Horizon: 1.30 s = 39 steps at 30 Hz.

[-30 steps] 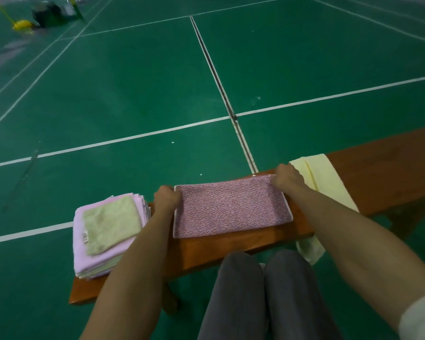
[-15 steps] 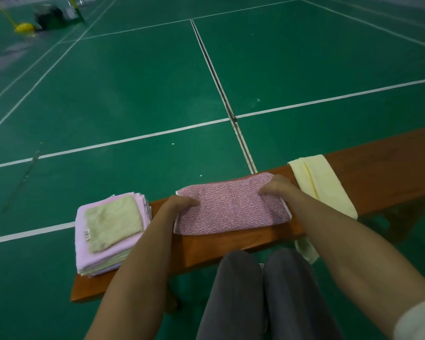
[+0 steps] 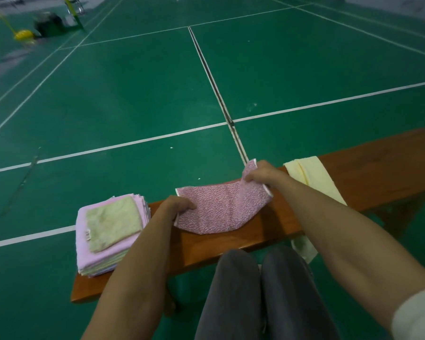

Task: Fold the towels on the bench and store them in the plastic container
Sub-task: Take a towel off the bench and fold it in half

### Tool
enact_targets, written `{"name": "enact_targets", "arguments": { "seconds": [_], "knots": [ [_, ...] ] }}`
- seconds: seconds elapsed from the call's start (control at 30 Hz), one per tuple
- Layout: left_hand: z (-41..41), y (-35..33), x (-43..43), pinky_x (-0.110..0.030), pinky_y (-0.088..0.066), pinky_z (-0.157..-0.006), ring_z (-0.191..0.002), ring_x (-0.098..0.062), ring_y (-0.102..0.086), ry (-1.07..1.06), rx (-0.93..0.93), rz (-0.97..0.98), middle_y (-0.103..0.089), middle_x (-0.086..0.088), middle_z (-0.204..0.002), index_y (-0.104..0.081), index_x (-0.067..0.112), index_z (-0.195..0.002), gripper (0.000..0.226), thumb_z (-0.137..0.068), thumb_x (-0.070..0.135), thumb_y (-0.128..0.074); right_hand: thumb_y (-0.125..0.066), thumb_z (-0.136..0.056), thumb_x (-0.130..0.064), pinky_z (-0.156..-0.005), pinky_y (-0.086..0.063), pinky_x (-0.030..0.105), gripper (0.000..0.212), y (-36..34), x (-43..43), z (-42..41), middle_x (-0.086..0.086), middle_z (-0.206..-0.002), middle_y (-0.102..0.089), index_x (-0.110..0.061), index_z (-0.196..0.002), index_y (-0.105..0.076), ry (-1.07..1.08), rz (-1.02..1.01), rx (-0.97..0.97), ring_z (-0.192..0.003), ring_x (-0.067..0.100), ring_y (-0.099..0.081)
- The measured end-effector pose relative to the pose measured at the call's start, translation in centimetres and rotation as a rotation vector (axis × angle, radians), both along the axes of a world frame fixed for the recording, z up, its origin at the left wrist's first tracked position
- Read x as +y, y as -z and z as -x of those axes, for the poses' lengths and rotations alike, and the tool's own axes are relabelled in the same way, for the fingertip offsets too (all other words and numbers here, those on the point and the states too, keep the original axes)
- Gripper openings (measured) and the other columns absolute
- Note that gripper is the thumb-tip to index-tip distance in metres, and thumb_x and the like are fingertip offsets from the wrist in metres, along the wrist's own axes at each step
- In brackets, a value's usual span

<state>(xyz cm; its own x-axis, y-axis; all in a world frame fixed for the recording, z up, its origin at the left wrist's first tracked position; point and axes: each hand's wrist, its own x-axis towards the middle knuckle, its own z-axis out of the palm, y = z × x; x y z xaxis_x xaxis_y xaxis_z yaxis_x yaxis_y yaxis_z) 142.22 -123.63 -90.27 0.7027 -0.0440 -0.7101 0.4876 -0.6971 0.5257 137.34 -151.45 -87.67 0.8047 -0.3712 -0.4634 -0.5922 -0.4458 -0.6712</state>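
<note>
Two hands work one towel at this moment. My left hand (image 3: 179,207) pinches the left end of the pink patterned towel (image 3: 221,209), fingers curled over its short edge and holding it down on the table (image 3: 378,175). My right hand (image 3: 263,174) grips the right end, fingers closed round the cloth and raised off the wood, so the towel sags in a curve between the two grips, its near edge touching the table. I judge this to be the second fold, right end going over to the left.

As for progress: a stack of folded towels (image 3: 111,231) sits at the table's left end, pink ones with greenish layers showing between them at the side and a small green towel (image 3: 113,223) on top, just beside my left wrist. One pale yellow towel (image 3: 314,177) lies draped across the table to the right of my right hand, hanging over the near edge, and it looks only partly folded. So most folding appears done; this towel, the yellow one and all the storing remain. No plastic container shows anywhere in view.

The table is a narrow brown wooden bench, smooth and glossy. It stands on a green sports court floor (image 3: 133,94) with white lines. Far off at the upper left are a blurred yellow object (image 3: 22,35) and some dark gear I cannot make out.
</note>
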Motion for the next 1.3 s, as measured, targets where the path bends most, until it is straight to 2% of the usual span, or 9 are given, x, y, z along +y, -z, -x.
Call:
{"name": "enact_targets", "arguments": {
  "seconds": [0.1,0.23,0.4,0.53,0.77,0.93,1.03,1.17,1.3],
  "knots": [
    [0.2,-0.3,-0.3,-0.041,-0.057,-0.094,-0.103,-0.032,-0.066,-0.055,-0.086,0.074,-0.064,-0.018,-0.113,-0.049,-0.006,-0.137,0.056,-0.087,0.003,-0.074,-0.075,-0.086,-0.01,-0.06,-0.054,0.03,0.053,-1.6,2.5,-1.1,0.01,-0.098,-0.055,-0.001,-0.131,-0.049,-0.048,0.069,-0.012,-0.079,0.021,-0.06],
    [0.8,-0.9,-0.2,-0.046,-0.062,-0.083,-0.092,-0.035,-0.072,-0.164,-0.029,0.198,-0.068,-0.02,-0.109,-0.052,-0.005,-0.126,0.036,-0.094,0.005,-0.066,-0.07,-0.088,-0.007,-0.081,-0.062,0.044,0.046,-2.7,6.7,-2.1,0.019,-0.11,-0.059,0.002,-0.129,-0.05,-0.132,0.137,-0.011,-0.091,0.031,-0.068],
    [0.7,-0.9,1.3,-0.035,-0.055,-0.057,-0.075,-0.028,-0.067,-0.22,-0.07,0.178,-0.066,-0.017,-0.095,-0.057,-0.007,-0.116,0.021,-0.098,0.005,-0.059,-0.068,-0.091,-0.003,-0.08,-0.063,0.042,0.032,-2.3,11.6,-3.5,0.013,-0.093,-0.06,0.006,-0.119,-0.056,-0.151,0.167,-0.034,-0.083,0.029,-0.068],
    [0.6,-0.4,2.4,-0.035,-0.055,-0.061,-0.075,-0.028,-0.067,-0.245,-0.017,0.266,-0.069,-0.018,-0.094,-0.061,-0.004,-0.11,0.02,-0.101,0.013,-0.055,-0.07,-0.09,-0.011,-0.082,-0.061,0.039,0.023,-1.3,14.8,-4.5,0.013,-0.105,-0.067,0.0,-0.11,-0.063,-0.192,0.214,-0.042,-0.091,0.028,-0.07],
    [-0.1,-0.6,1.9,-0.023,-0.047,-0.041,-0.049,-0.021,-0.059,-0.285,0.072,0.479,-0.064,-0.014,-0.06,-0.064,0.003,-0.08,0.081,-0.104,0.065,-0.017,-0.064,-0.093,-0.038,-0.081,-0.06,0.039,0.033,1.3,18.2,-4.7,0.014,-0.101,-0.073,-0.009,-0.107,-0.07,-0.246,0.105,-0.113,-0.09,0.032,-0.071],
    [-2.1,2.4,2.2,-0.044,-0.061,-0.074,-0.081,-0.031,-0.073,-0.183,0.003,0.436,-0.073,-0.024,-0.094,-0.074,0.003,-0.106,0.096,-0.083,0.088,-0.036,-0.049,-0.1,-0.051,-0.078,-0.063,0.043,0.047,1.9,17.5,-4.2,0.013,-0.089,-0.076,-0.01,-0.102,-0.071,-0.235,-0.036,-0.076,-0.077,0.03,-0.075],
    [-4.4,6.4,2.8,-0.06,-0.042,-0.11,-0.129,-0.041,-0.056,-0.061,0.006,0.361,-0.053,-0.029,-0.143,-0.062,0.017,-0.134,0.125,-0.054,0.108,-0.033,-0.047,-0.103,-0.052,-0.069,-0.064,0.042,0.055,2.2,16.3,-3.5,0.019,-0.088,-0.075,-0.001,-0.099,-0.069,-0.188,-0.202,-0.019,-0.076,0.032,-0.076],
    [-1.1,0.8,2.0,-0.059,-0.025,-0.12,-0.144,-0.042,-0.036,-0.098,0.013,0.339,-0.034,-0.022,-0.159,-0.043,0.015,-0.15,0.119,-0.068,0.1,-0.031,-0.06,-0.096,-0.026,-0.081,-0.06,0.046,0.019,3.9,14.5,-3.4,0.011,-0.104,-0.071,-0.009,-0.102,-0.066,-0.139,0.225,-0.129,-0.086,0.027,-0.067],
    [-0.4,0.4,1.5,-0.059,-0.028,-0.117,-0.147,-0.046,-0.029,-0.169,-0.016,0.216,-0.024,-0.024,-0.163,-0.024,0.003,-0.157,0.113,-0.083,0.087,-0.033,-0.075,-0.078,-0.043,-0.099,-0.051,0.04,0.076,6.8,13.0,-3.3,0.012,-0.138,-0.051,-0.013,-0.14,-0.044,-0.044,0.265,0.09,-0.123,0.032,-0.053]
  ]
}}
